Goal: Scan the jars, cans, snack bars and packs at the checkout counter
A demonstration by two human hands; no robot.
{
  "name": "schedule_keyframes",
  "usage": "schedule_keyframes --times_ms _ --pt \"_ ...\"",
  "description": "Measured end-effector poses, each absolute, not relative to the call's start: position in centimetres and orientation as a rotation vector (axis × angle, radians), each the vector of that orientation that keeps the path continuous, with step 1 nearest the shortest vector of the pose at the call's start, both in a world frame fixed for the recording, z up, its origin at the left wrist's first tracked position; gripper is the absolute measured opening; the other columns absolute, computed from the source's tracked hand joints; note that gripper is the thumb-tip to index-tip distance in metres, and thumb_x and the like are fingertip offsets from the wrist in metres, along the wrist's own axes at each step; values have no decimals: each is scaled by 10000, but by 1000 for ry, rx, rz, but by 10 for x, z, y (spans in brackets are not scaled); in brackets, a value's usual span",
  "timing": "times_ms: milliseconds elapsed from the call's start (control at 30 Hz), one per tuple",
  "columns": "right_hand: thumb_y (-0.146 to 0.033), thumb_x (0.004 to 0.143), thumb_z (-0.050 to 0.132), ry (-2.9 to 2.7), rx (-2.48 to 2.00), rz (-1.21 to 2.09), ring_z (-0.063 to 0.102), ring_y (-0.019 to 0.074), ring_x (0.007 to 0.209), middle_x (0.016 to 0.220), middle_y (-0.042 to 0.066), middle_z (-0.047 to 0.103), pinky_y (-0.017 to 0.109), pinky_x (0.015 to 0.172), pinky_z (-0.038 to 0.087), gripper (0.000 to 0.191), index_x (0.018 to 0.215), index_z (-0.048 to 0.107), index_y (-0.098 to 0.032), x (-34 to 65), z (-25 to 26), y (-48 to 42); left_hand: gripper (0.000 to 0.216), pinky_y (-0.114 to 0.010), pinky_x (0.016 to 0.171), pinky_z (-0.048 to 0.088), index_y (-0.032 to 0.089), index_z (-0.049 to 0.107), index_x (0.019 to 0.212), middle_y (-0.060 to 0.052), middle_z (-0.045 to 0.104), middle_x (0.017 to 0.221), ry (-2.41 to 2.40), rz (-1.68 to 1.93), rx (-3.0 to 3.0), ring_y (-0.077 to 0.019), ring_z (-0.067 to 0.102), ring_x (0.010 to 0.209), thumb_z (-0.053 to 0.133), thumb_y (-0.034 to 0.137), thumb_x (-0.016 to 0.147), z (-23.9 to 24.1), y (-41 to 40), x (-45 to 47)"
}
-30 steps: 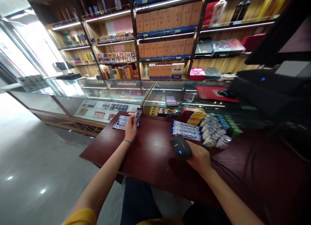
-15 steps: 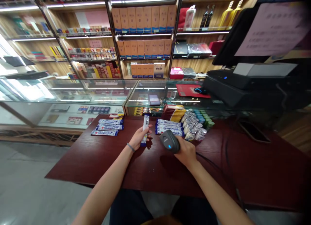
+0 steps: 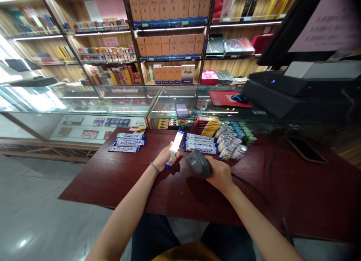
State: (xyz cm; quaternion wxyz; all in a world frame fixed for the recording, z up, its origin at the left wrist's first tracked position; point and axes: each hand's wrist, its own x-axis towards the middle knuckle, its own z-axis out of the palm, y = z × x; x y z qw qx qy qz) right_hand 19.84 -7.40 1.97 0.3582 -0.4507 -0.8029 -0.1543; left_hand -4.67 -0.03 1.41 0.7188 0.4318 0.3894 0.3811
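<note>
My left hand (image 3: 168, 156) is closed around a slim blue-and-white packet (image 3: 176, 141), lifted over the table and tilted, with a bright light patch on its face. In my right hand (image 3: 221, 173) is a dark barcode scanner (image 3: 199, 164), its head turned towards that packet. A cable (image 3: 249, 186) runs from it to the right. Similar blue-and-white packets (image 3: 126, 142) lie overlapped at the left, and another row of packets (image 3: 200, 144) sits just beyond the scanner. Beside that row stand several small cans or jars (image 3: 229, 141) and a stack of red-and-yellow packs (image 3: 207, 125).
The dark red wooden table (image 3: 113, 182) meets a glass display counter (image 3: 118, 103). At the right are a phone (image 3: 306, 148), a black checkout machine (image 3: 282, 97) and its monitor (image 3: 284, 32). A mouse (image 3: 239, 98) rests on a red pad (image 3: 221, 99). Stocked shelves (image 3: 169, 60) stand behind.
The packet in my left hand has tilted rightward, and light now glares on its face. The blue light on the scanner has dimmed. My view has shifted slightly.
</note>
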Motion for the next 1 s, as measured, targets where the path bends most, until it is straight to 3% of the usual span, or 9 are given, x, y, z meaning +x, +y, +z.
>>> schedule_keyframes --times_ms 267,367,467,567,733,1000 --pt "-200 786 541 -1973 -1186 -474 675 183 582 682 14 690 263 569 434 280 1062 568 -158 200 20 -74 378 -162 348 276 155 537 897 -16 598 682 762 914 766 -60 412 416 490 526 957 22 1 -46" --pt "-233 795 578 -1916 -1244 -524 672 190 579 690 26 701 262 567 443 279 1065 571 -165 207 19 -72 254 -176 419 395 137 591 975 -57 659 797 702 965 665 -83 522 522 542 385 945 27 1 -48" --pt "-267 792 598 -1853 -1321 -564 675 203 586 705 45 716 267 563 454 296 1070 582 -166 215 17 -69 268 -193 558 497 124 644 1079 -115 703 1023 704 1012 701 -103 617 685 633 320 896 28 1 -50" --pt "-300 801 609 -1757 -1383 -585 680 213 591 709 54 724 271 554 454 299 1067 595 -164 226 18 -66 369 -244 727 542 141 672 1150 -128 689 1180 815 1095 913 -158 667 875 716 336 840 24 4 -49" --pt "-359 807 609 -1690 -1459 -571 684 224 597 691 53 719 276 552 450 310 1054 617 -172 251 25 -62 328 -376 981 488 206 719 1131 -87 711 1117 1130 1216 1692 -242 639 1062 718 332 828 22 8 -37" --pt "-442 780 652 -1554 -1571 -597 685 243 597 705 65 729 278 536 422 404 1080 614 -174 289 31 -58 305 -406 992 474 232 676 1209 -111 661 1142 1125 898 2502 -253 609 1069 558 215 928 14 8 9"
